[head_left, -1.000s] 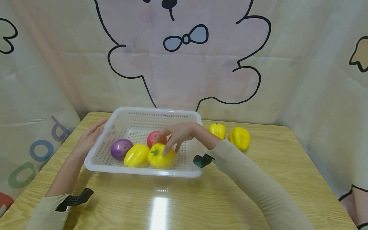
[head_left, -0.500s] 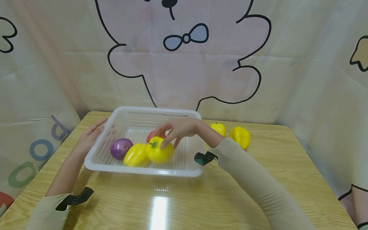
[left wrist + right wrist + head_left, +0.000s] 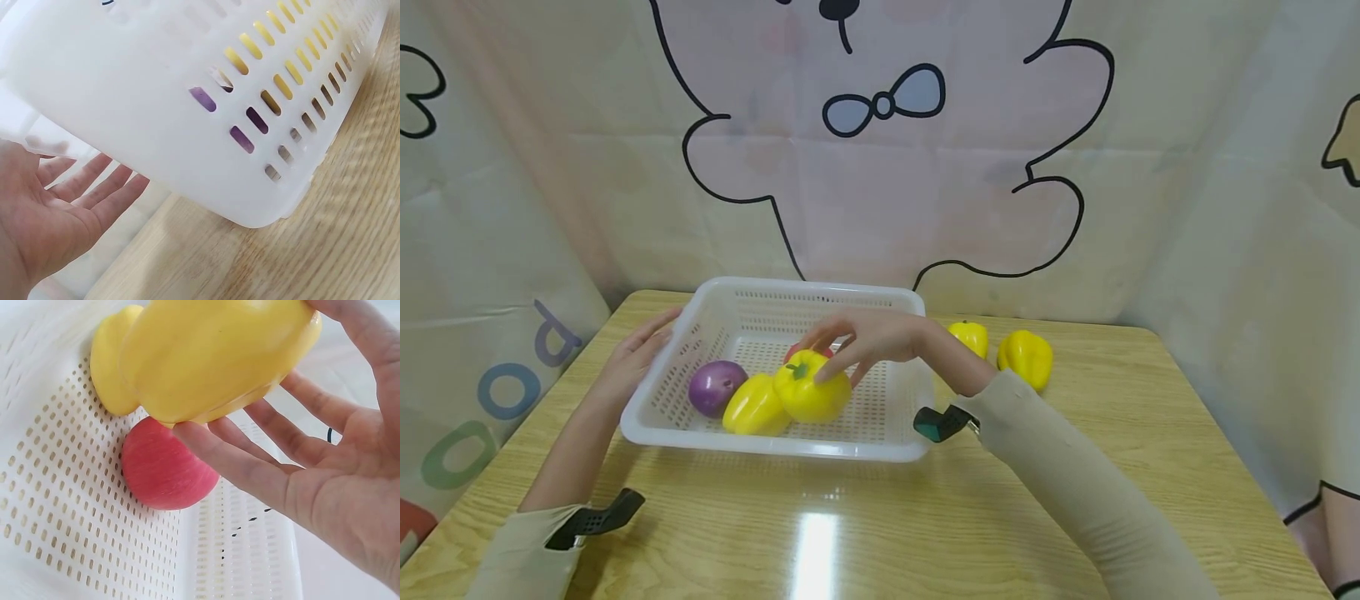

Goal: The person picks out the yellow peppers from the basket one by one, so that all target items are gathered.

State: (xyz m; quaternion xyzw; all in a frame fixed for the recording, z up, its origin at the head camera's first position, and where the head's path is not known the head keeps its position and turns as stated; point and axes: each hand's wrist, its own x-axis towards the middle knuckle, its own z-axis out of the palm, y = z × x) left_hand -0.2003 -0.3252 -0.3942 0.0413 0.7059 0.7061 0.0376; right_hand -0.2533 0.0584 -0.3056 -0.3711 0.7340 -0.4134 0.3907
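Observation:
My right hand holds a yellow bell pepper over a white perforated basket, thumb on one side and fingers on the other. In the right wrist view the pepper hangs in the fingertips just above a red apple. A second yellow bell pepper lies in the basket, with a round purple fruit or vegetable to its left. Against the basket's left side rests my left hand; in the left wrist view its fingers are fairly straight near the rim.
Two more yellow bell peppers stand on the wooden table, right of the basket. A printed curtain hangs behind the table and along both sides.
My right hand has lifted the yellow bell pepper a little and shifted it slightly left, closer to the other pepper. My left hand and the basket have stayed put.

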